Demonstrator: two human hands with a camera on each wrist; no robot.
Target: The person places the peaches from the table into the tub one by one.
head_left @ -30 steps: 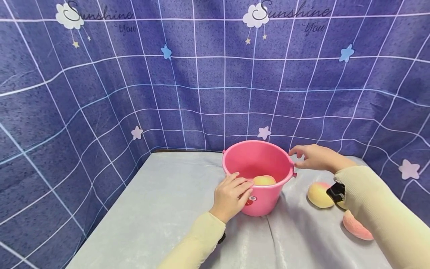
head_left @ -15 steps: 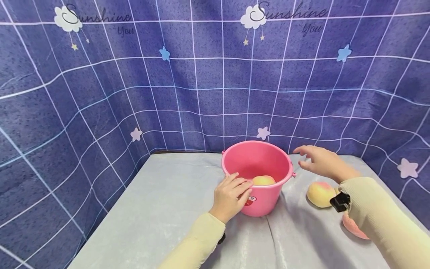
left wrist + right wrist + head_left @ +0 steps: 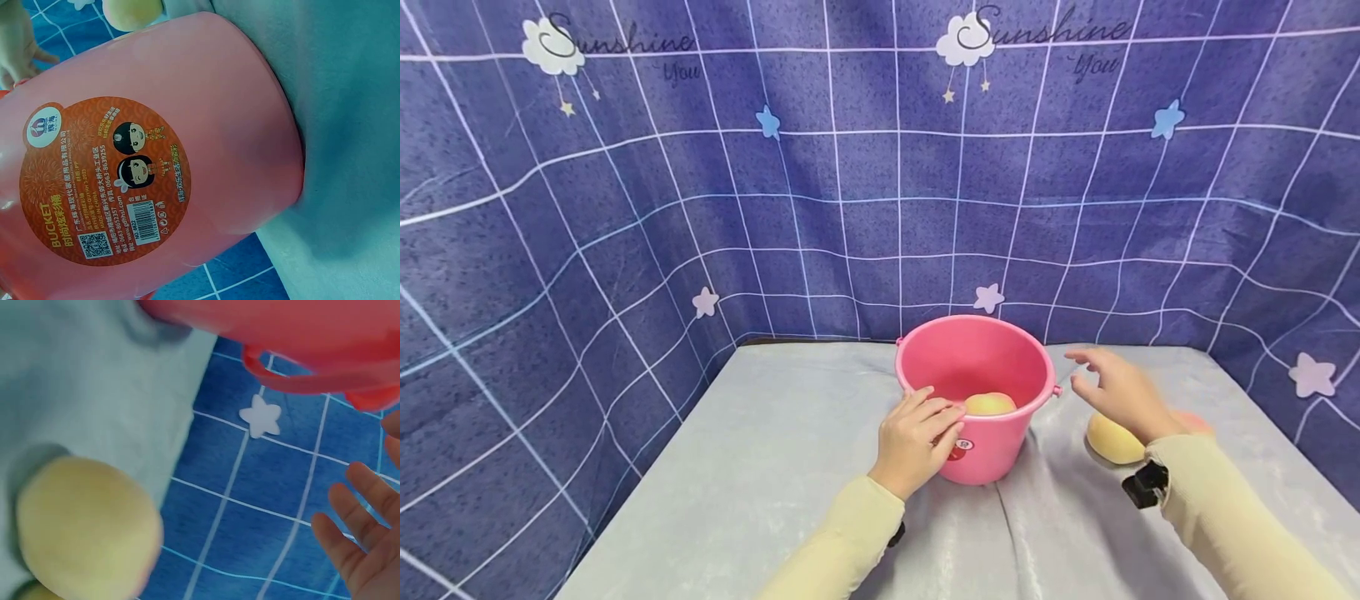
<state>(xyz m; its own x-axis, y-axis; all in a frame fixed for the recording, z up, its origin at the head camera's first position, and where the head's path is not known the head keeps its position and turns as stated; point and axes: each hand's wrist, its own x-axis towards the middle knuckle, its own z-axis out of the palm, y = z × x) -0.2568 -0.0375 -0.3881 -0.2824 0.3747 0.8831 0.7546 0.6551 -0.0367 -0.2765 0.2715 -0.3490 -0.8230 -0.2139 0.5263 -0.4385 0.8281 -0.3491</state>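
A pink bucket [image 3: 992, 454] stands upright on the cloth-covered table, with a yellow fruit [image 3: 990, 404] visible inside. My left hand [image 3: 913, 437] holds the near-left rim, its fingers over the edge and thumb against the outside. In the left wrist view the bucket's round orange label [image 3: 106, 181] fills the middle. To the right of the bucket, my right hand [image 3: 1123, 392] hovers with nothing in it, fingers loosely bent and apart from the rim. Under that hand lies a yellow fruit [image 3: 1111, 440], mango- or peach-like; it shows larger as a yellow fruit [image 3: 87, 528] in the right wrist view.
Pink fruit skin [image 3: 1195, 422] shows beyond my right wrist, partly hidden. Another yellow fruit [image 3: 37, 592] is cut off at the right wrist view's corner. A blue gridded curtain [image 3: 850, 208] hangs behind the table [image 3: 760, 433].
My right hand has drawn away from the bucket's right rim, moving right and down over the fruit. The pink fruit nearer the front is now hidden by the sleeve. My left hand stays put.
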